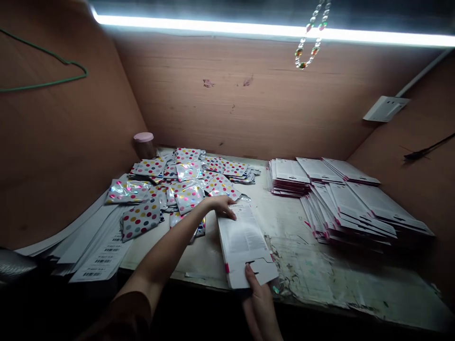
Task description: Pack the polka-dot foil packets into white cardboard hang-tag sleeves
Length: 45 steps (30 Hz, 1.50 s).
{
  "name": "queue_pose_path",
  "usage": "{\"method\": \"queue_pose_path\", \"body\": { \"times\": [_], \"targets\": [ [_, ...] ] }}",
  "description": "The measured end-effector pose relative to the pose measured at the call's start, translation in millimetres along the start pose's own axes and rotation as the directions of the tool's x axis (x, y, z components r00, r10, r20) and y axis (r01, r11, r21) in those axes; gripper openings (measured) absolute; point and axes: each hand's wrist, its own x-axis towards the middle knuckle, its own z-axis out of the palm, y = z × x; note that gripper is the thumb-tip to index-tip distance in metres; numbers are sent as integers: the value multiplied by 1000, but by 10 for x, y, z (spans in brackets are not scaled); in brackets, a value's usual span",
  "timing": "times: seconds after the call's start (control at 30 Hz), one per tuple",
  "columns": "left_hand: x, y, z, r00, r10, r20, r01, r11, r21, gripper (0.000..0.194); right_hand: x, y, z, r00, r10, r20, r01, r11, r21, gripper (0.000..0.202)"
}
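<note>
A flat white printed carton (245, 239) with pink edges lies near the front of the worktable, its small black-printed text facing up. My left hand (223, 206) grips its far left corner, fingers bent over the top face. At the near end, my right hand (261, 298) holds the carton with the thumb on top by a dark slot; its other fingers are partly hidden below. Just beyond and left of my left hand is a loose pile of shiny polka-dot pouches (190, 196).
Stacks of similar white cartons (355, 203) stand on the right of the worn table (284, 222). Barcode label sheets (103, 255) lie at the left edge. A pink-lidded cup (144, 144) stands at the back left. Wooden walls enclose the table, under a light tube (231, 29).
</note>
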Motion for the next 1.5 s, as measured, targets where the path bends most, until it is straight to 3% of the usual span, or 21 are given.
{"method": "queue_pose_path", "body": {
  "times": [0.1,0.17,0.2,0.23,0.3,0.33,0.37,0.4,0.47,0.57,0.63,0.8,0.93,1.0,1.07,1.13,1.2,1.27,1.33,1.4,1.5],
  "targets": [
    [-218,-92,35,960,82,-270,-58,994,95,45,19,37,-107,956,255,145,-244,966,-88,67],
    [-566,-268,83,901,122,-417,-73,989,131,42,46,-65,-350,829,499,251,-414,851,-324,65],
    [-761,-380,129,868,117,-483,-58,989,136,40,65,-138,-472,770,574,279,-413,782,-467,66],
    [-945,-495,196,829,97,-550,-30,991,129,37,90,-220,-566,748,595,295,-342,725,-597,66],
    [-1224,-702,397,743,28,-668,40,995,86,41,161,-384,-607,829,419,371,-2,664,-747,59],
    [-1306,-778,521,722,12,-692,50,996,70,43,212,-453,-545,867,238,437,216,610,-762,53],
    [-1348,-832,648,710,-3,-704,59,997,55,46,272,-502,-436,864,29,503,418,515,-749,46],
    [-1359,-865,768,701,-26,-713,78,996,40,52,339,-529,-299,809,-153,568,578,384,-720,40],
    [-1320,-886,949,699,-82,-711,129,992,13,65,472,-516,-14,675,-327,662,729,151,-668,35],
    [-1241,-886,1035,707,-147,-692,184,983,-21,49,570,-408,228,606,-383,697,765,40,-643,28],
    [-1221,-900,1019,705,-152,-692,183,983,-30,27,547,-344,230,615,-421,666,753,62,-656,23],
    [-1218,-957,1004,674,-161,-721,174,983,-57,33,415,-309,35,681,-460,570,690,143,-709,18],
    [-1236,-964,968,662,-170,-730,152,984,-92,19,340,-384,-71,726,-471,502,658,259,-708,21],
    [-1263,-947,934,623,-165,-764,135,985,-103,20,274,-430,-94,780,-435,449,610,373,-699,21],
    [-1299,-911,916,580,-170,-796,101,985,-137,23,183,-462,-85,868,-337,365,497,565,-659,24],
    [-1337,-854,927,565,-182,-805,52,981,-185,27,82,-473,-31,946,-133,295,275,813,-514,29],
    [-1378,-774,969,598,-186,-779,-53,961,-270,34,-5,-465,61,951,89,295,-9,965,-262,36],
    [-1432,-688,1031,659,-187,-728,-213,882,-420,41,-60,-443,169,928,192,319,-194,981,-25,41],
    [-1510,-625,1110,708,-185,-681,-328,768,-550,42,-83,-409,265,931,205,303,-253,959,129,44],
    [-1613,-617,1208,719,-201,-665,-341,732,-590,38,-87,-366,338,937,217,273,-275,941,197,42],
    [-1808,-714,1394,696,-250,-673,-269,779,-567,34,-97,-302,422,935,224,276,-278,944,177,32]
  ]
}}
